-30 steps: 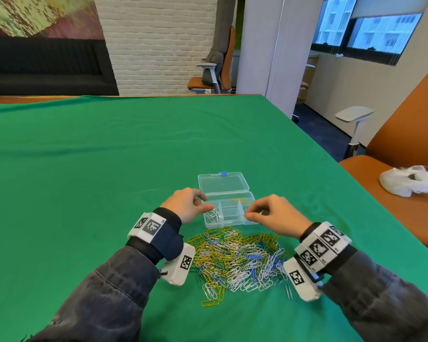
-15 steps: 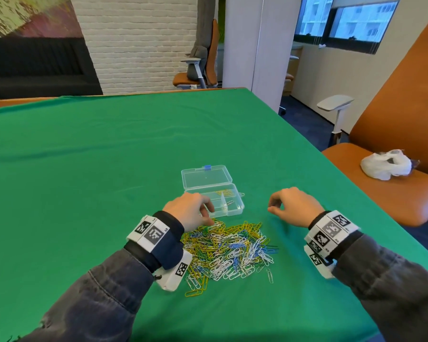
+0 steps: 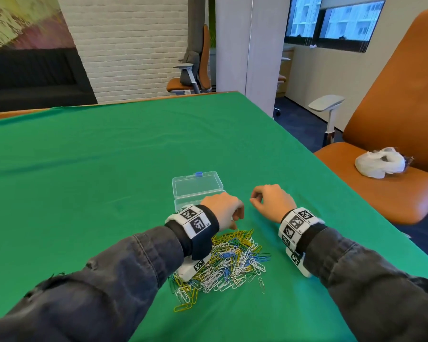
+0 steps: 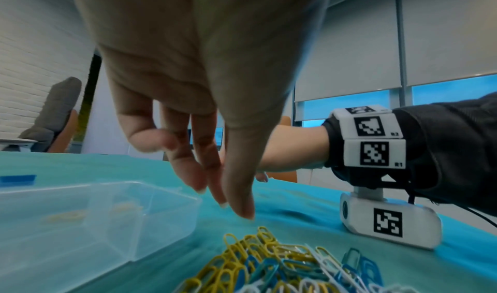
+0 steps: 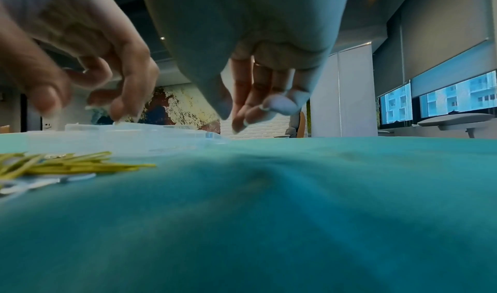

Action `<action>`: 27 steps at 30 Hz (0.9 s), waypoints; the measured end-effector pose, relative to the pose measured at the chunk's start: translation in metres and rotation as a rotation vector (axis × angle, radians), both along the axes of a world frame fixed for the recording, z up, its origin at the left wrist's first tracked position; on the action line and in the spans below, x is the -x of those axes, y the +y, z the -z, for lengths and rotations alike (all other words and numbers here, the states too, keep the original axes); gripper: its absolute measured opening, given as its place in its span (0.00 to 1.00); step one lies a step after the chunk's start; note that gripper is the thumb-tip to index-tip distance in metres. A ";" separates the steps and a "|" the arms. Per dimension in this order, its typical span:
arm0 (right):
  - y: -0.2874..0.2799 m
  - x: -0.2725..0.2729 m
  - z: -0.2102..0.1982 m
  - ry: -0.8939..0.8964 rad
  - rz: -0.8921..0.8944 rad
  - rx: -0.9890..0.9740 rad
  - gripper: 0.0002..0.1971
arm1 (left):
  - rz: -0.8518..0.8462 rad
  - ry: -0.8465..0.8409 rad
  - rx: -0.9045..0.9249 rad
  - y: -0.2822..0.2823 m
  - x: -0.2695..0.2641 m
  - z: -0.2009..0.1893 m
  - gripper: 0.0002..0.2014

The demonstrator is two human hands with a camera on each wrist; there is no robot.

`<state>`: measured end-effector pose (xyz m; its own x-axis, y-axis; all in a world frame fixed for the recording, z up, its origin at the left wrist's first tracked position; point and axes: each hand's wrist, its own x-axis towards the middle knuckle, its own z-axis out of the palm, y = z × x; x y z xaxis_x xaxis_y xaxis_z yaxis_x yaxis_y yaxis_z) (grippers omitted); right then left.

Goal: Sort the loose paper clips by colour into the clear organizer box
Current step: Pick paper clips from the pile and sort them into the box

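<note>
A mixed pile of yellow, white, blue and green paper clips [image 3: 230, 262] lies on the green cloth in front of me. Just beyond it stands the clear organizer box [image 3: 197, 187] with its lid folded back; my left hand hides most of its base. In the left wrist view a few yellow clips show inside the box [image 4: 80, 212]. My left hand [image 3: 234, 224] points its relaxed fingers [image 4: 239, 204] down at the pile's far edge and holds nothing. My right hand [image 3: 255, 199] rests to the right of the box, fingers [image 5: 242, 117] loosely curled and empty.
The green cloth [image 3: 109, 181] covers the whole table. One stray clip [image 3: 262, 285] lies right of the pile. The table's right edge runs close to my right arm; beyond it an orange chair [image 3: 381, 188] carries a white plastic bag [image 3: 378, 161].
My right hand has drawn away from the box to the right. My left hand has left the box and come down to the pile's far edge.
</note>
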<state>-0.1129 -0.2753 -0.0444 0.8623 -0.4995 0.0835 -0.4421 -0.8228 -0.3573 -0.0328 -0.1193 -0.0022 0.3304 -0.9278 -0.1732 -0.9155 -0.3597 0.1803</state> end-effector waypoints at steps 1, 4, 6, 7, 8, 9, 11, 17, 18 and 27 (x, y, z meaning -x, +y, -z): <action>-0.001 -0.001 0.002 -0.012 0.002 -0.028 0.06 | 0.015 -0.007 -0.018 -0.003 0.001 0.001 0.13; -0.004 -0.003 0.006 -0.033 0.002 -0.084 0.05 | 0.047 -0.030 -0.063 -0.010 0.004 0.005 0.16; -0.006 -0.004 0.008 -0.041 -0.012 -0.097 0.05 | 0.062 -0.060 -0.077 -0.013 0.006 0.009 0.18; -0.007 -0.005 0.009 -0.042 -0.018 -0.105 0.05 | 0.065 -0.071 -0.077 -0.014 0.006 0.012 0.19; -0.007 -0.006 0.010 -0.046 -0.024 -0.112 0.06 | 0.062 -0.075 -0.073 -0.015 0.007 0.013 0.21; -0.008 -0.007 0.011 -0.052 -0.033 -0.121 0.06 | 0.053 -0.075 -0.071 -0.016 0.008 0.015 0.22; -0.010 -0.008 0.013 -0.071 -0.056 -0.141 0.06 | 0.031 -0.076 -0.080 -0.018 0.009 0.020 0.23; -0.012 -0.009 0.017 -0.101 -0.160 -0.173 0.06 | -0.019 -0.115 -0.182 -0.020 0.007 0.028 0.25; -0.012 -0.009 0.017 -0.100 -0.171 -0.176 0.06 | -0.022 -0.112 -0.185 -0.021 0.007 0.028 0.25; -0.012 -0.010 0.019 -0.081 -0.214 -0.192 0.05 | -0.081 0.091 -0.104 -0.013 0.008 0.031 0.08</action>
<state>-0.1030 -0.2869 -0.0635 0.9439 -0.3208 0.0781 -0.2296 -0.8079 -0.5427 -0.0412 -0.1323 -0.0331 0.3819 -0.8742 -0.2999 -0.8645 -0.4526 0.2185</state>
